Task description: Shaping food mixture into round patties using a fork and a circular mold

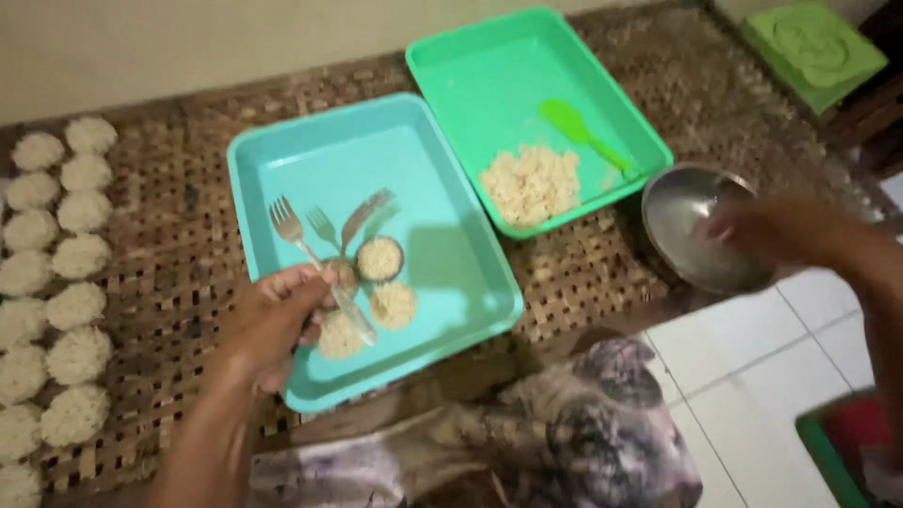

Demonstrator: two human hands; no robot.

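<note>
Fork work over blue tray, bowl reach at right

Left hand (273,325) pinches a fork (315,263) by its handle, tines pointing far-left, above the blue tray (282,160), where three noodle rounds (393,304) lie by a small ring mould (380,259) and two spare forks (362,214). Right hand (785,230) is over the steel bowl (687,221); blur hides its grip state. Green tray (489,66) holds loose noodles (531,183) and a spatula (583,132). Finished rounds (75,306) line the woven mat (602,254) at left, apparently kept away from the working area.

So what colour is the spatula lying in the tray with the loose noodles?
Bright green; the spatula lies in the green tray, best seen in the head view.
</note>
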